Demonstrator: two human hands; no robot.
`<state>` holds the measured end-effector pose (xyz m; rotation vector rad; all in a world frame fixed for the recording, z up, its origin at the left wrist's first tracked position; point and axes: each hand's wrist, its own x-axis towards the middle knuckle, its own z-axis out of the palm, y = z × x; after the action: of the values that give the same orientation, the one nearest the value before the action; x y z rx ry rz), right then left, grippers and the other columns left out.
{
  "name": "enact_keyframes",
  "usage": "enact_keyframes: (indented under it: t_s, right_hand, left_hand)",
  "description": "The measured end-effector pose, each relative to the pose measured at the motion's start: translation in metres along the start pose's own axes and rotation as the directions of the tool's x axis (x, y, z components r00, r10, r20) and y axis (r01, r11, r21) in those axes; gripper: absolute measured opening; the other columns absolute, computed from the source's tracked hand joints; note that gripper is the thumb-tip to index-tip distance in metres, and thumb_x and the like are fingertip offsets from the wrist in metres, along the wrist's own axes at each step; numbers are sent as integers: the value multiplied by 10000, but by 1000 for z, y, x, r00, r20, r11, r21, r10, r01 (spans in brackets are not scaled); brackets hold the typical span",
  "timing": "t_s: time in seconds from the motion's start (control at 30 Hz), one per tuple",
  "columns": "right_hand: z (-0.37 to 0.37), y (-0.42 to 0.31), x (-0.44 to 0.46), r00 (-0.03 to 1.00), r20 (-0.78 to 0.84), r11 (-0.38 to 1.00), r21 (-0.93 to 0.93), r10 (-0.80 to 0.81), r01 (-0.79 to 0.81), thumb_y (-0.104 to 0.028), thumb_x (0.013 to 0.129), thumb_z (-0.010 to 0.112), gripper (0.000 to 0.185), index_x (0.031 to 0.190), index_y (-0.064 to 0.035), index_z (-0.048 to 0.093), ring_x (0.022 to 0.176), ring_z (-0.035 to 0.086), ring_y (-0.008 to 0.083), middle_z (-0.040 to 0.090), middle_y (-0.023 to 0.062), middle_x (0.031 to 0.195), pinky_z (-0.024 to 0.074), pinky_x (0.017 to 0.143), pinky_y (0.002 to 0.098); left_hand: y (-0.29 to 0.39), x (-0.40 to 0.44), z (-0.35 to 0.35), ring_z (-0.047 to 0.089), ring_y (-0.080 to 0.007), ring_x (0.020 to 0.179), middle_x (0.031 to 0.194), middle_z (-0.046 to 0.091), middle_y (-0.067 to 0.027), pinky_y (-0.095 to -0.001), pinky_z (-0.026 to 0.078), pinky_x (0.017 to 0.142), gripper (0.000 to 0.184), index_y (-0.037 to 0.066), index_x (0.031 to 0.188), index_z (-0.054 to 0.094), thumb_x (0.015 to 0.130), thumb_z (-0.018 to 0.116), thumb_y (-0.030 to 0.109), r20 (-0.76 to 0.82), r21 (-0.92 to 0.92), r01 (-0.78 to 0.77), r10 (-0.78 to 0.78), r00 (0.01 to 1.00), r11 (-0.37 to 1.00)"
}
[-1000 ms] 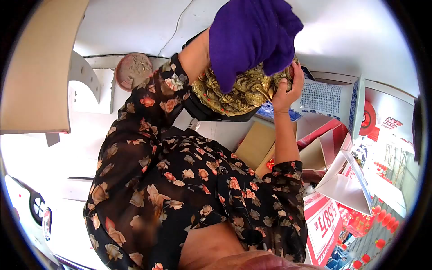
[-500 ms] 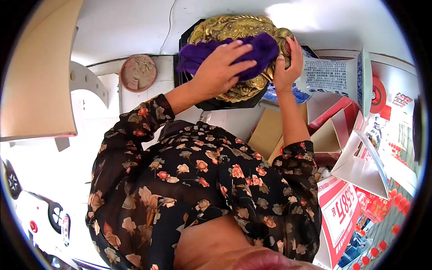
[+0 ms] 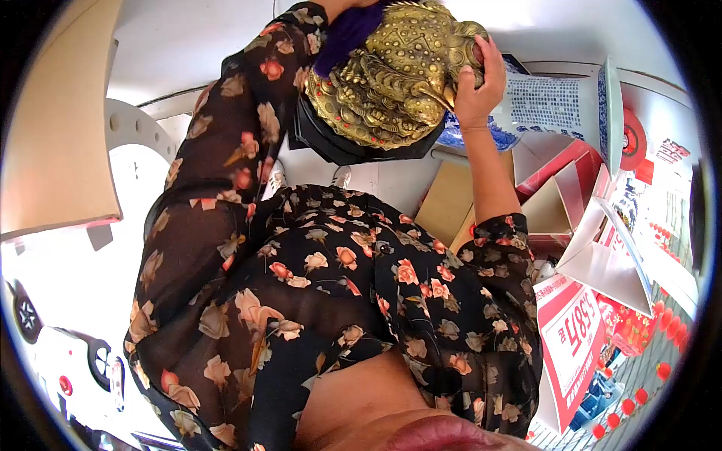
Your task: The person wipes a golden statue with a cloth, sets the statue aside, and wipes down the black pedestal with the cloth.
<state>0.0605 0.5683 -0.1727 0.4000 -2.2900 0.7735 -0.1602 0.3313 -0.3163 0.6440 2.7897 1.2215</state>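
A gold toad figurine (image 3: 398, 83) with a bumpy back and small red beads sits on a black base (image 3: 323, 143). My right hand (image 3: 480, 90) grips its head at the right, thumb on one side and fingers on the other. At the upper left of the figurine, a purple cloth (image 3: 346, 41) lies against its surface. My left hand (image 3: 340, 6) is at the top edge of the view on the cloth, its fingers cut off or hidden. The floral sleeve of my left arm covers the area left of the base.
To the right stands a blue-and-white vase (image 3: 553, 101) with rows of writing. Nearer are a cardboard box (image 3: 451, 199), open red-and-white boxes (image 3: 560, 207) and a price sign (image 3: 568, 342). A beige panel (image 3: 60, 120) rises at left; a white car (image 3: 71, 368) shows lower left.
My left hand has swept the purple cloth up and away, baring the figurine's middle. My left sleeve now hides the round brown dish. My right hand keeps its hold on the head.
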Motion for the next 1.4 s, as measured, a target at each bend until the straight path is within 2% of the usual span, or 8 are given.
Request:
enact_keyframes:
  t_s: [0.2,0.3,0.57,0.7,0.83,0.93,1.03,1.4]
  right_hand:
    - [0,2,-6,1000,13,1000,-9,7,-7,-148,743,603,471,1211,-111,644,1124,574,360,621,168,1234,390,1017,461]
    - [2,7,-5,1000,11,1000,-16,-3,3,-153,744,611,462,1204,-123,649,1144,568,364,621,161,1238,385,1023,462]
    - [0,3,-2,998,-60,997,-71,-34,30,-176,810,575,445,1249,-164,643,1171,568,347,623,156,1259,380,1039,442]
    - [-1,9,-9,997,-83,1000,7,11,-11,-268,939,441,422,1287,-107,618,1152,573,345,633,152,1240,379,1032,429]
    - [0,9,-9,989,-147,999,31,36,-32,-376,1005,331,518,1299,-43,597,1119,581,336,637,150,1230,380,1021,420]
    - [0,14,-10,990,-135,999,17,46,-44,-370,1006,340,502,1295,-56,604,1108,584,333,642,152,1214,379,1019,411]
    - [-1,11,-7,992,-116,997,67,53,-46,-363,1012,331,490,1272,-63,618,1121,582,335,646,152,1200,385,1015,413]
    - [11,29,-17,993,-69,991,-83,95,-101,-352,1034,371,465,1346,-58,552,1190,524,400,602,196,1248,372,1035,483]
  left_hand:
    - [-19,-25,3,648,-344,1032,1152,671,-228,-436,512,822,360,29,1217,637,873,584,123,35,-53,111,-109,993,992]
    - [30,-79,-44,667,-261,915,1089,706,-162,-400,522,792,317,32,1168,653,883,606,163,60,-513,178,-172,983,839]
    - [19,-193,-71,669,-375,904,954,704,-210,-381,507,834,324,7,1139,631,942,571,257,117,11,48,-49,992,999]
    - [34,-248,-60,631,-149,896,1031,715,-97,-320,525,813,294,-22,1158,650,929,653,162,157,-772,362,-395,905,522]
    - [118,-225,-89,650,-181,962,1100,697,-89,-313,525,852,272,-20,1162,639,916,658,95,22,-921,138,-305,952,365]
    - [161,-170,-65,616,-283,1051,1180,634,-106,-380,530,871,366,127,1227,634,871,694,188,-311,-243,-258,177,934,935]
    - [219,-150,-37,542,-338,1130,1244,568,-138,-414,511,896,396,269,1230,654,843,710,331,-227,368,-271,369,901,889]
    - [179,-261,-21,607,-318,955,1087,591,-106,-415,531,747,287,164,1137,676,856,680,228,160,128,-296,275,948,946]
